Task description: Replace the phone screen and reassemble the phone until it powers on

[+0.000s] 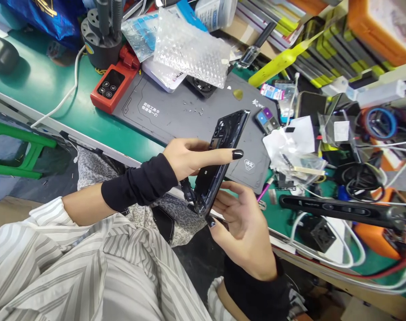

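A disassembled smartphone (223,151) is held tilted above the front edge of the bench, its inner parts exposed. My left hand (192,158) grips it by the upper part, the thumb stretched along the near edge and the other fingers behind. At the lower end my right hand (245,225) has its thumb against the corner, with curled fingers beneath or behind the phone. A small dark part (188,191) hangs by the phone's lower left side. Under the phone lies a dark grey work mat (176,113) with several tiny screws (194,109) on it.
On the mat's left end stands a red device (114,87) with buttons. Bubble wrap (191,49) covers the back. A tool holder (101,38) is at the back left. To the right are a black pen-like tool (330,209), cables (350,254) and plastic bags (296,156).
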A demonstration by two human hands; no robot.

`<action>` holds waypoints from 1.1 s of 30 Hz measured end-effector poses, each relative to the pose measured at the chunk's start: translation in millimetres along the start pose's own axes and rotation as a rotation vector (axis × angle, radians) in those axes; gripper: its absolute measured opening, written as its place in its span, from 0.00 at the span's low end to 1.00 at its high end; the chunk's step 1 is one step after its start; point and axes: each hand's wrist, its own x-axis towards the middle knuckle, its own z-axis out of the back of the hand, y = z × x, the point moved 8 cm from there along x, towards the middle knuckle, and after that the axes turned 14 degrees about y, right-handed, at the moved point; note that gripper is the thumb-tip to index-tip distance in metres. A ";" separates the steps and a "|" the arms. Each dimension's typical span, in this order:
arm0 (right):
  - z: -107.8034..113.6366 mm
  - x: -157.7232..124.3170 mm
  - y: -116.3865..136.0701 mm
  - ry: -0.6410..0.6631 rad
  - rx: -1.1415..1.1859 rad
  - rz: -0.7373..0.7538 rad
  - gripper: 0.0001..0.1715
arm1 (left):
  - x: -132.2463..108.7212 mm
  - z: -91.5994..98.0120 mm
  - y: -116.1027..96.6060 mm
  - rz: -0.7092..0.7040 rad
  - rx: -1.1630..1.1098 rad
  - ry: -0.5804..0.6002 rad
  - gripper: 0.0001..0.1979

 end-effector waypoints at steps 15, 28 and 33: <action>-19.9 3.9 11.0 0.102 0.006 -0.002 0.50 | -8.4 -3.3 5.9 0.063 0.000 0.098 0.18; -16.4 1.0 12.8 0.098 -0.021 -0.004 0.48 | -8.5 -5.5 3.7 0.063 0.023 0.129 0.20; -14.2 1.1 13.5 0.095 -0.068 0.012 0.44 | -7.4 -3.3 3.7 0.058 0.060 0.154 0.21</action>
